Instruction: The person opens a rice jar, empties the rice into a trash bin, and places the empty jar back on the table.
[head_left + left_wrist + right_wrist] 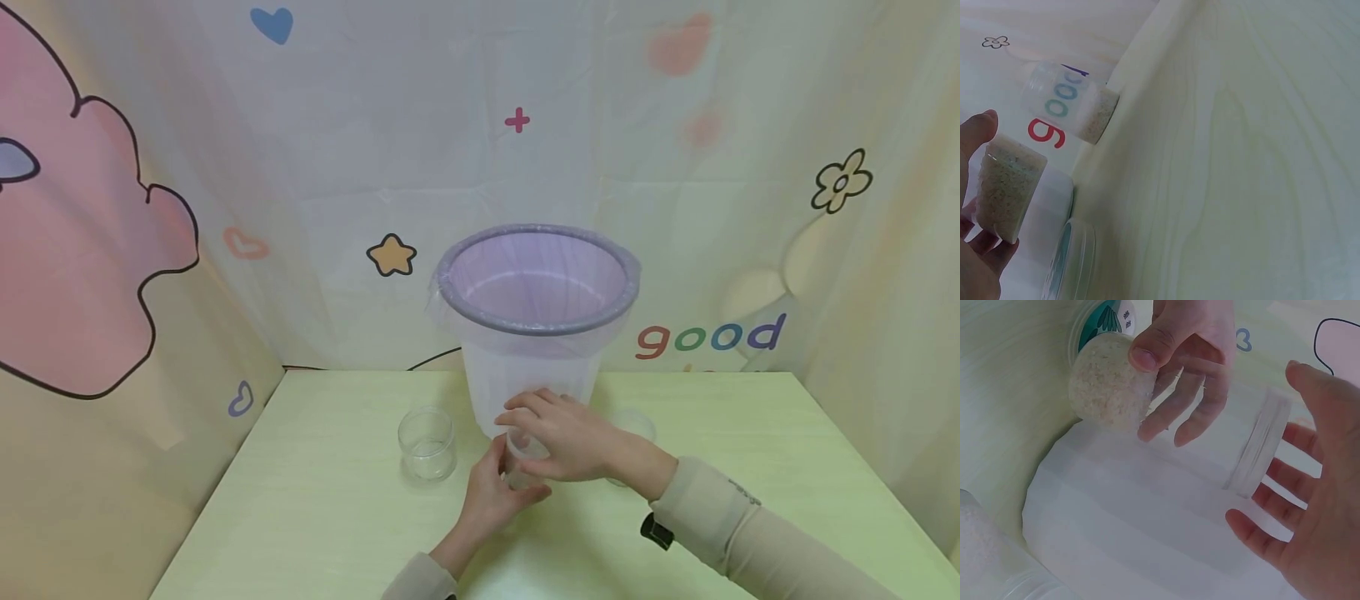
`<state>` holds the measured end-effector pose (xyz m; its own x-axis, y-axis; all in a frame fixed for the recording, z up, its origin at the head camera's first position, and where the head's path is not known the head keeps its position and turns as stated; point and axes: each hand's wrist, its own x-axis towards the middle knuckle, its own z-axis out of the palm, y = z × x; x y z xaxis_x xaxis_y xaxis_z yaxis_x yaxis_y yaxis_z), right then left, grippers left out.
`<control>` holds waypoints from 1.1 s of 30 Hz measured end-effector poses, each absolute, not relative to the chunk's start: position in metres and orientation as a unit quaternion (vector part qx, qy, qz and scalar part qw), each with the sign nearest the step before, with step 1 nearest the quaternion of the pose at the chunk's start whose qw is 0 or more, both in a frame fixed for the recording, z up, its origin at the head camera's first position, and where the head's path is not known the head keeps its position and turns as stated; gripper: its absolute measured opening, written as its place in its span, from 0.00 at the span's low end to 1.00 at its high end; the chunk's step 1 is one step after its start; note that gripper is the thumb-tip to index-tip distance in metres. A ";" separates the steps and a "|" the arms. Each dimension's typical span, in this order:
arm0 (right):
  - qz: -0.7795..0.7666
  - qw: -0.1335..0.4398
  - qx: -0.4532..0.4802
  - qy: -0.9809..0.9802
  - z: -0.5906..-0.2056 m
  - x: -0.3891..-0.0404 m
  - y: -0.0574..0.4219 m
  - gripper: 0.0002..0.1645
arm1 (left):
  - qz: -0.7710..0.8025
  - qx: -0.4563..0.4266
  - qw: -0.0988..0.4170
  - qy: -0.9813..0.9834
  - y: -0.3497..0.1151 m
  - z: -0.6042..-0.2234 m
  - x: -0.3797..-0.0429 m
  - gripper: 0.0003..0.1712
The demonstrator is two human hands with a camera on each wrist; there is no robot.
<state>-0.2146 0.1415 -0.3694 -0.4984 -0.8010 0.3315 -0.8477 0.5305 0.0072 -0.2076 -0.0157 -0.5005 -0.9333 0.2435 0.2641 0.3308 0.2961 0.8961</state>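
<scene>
In front of the bin, my left hand (491, 496) grips a clear jar (517, 475) around its lower part, thumb on one side and fingers on the other. Pale, rice-like grains (1110, 381) fill the jar's bottom part. My right hand (573, 437) reaches over the jar's top; in the right wrist view its fingers (1294, 481) are spread around the rim (1260, 444). Right of the bin stands another clear jar (1072, 106) with similar grains at its bottom. A clear, round container (427, 446) sits to the left of my hands; its contents cannot be made out.
A white bin (532, 367) with a grey rim and a clear liner stands at the back of the pale green table (330, 517). Behind it hangs a printed curtain (420, 125). The right wrist view shows teal print (1107, 325) on a round container.
</scene>
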 end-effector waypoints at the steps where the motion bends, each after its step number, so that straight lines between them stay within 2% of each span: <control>1: 0.075 0.153 0.470 -0.866 -0.369 -0.214 0.141 0.29 | -0.564 -0.179 0.038 -0.805 -0.016 -0.500 -0.207 0.37; 8: 0.058 0.178 0.415 -0.890 -0.370 -0.213 0.139 0.29 | -0.566 -0.180 0.037 -0.804 -0.014 -0.500 -0.206 0.37; 16: 0.054 0.163 0.395 -0.902 -0.370 -0.212 0.139 0.26 | -0.577 -0.180 0.039 -0.796 -0.012 -0.491 -0.201 0.37; 20: 0.056 0.150 0.407 -0.899 -0.368 -0.212 0.140 0.25 | -0.579 -0.181 0.040 -0.794 -0.013 -0.492 -0.201 0.39; 26: 0.059 0.143 0.447 -0.881 -0.365 -0.213 0.141 0.25 | -0.583 -0.189 0.038 -0.789 -0.014 -0.472 -0.191 0.39; 33: 0.062 0.144 0.495 -0.855 -0.364 -0.214 0.143 0.25 | -0.567 -0.192 0.049 -0.799 -0.014 -0.496 -0.203 0.41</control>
<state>-0.2136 0.1430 -0.3645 -0.4692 -0.8280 0.3070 -0.8637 0.5028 0.0359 -0.2033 -0.0142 -0.4955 -0.9216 0.2516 0.2956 0.3621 0.2828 0.8882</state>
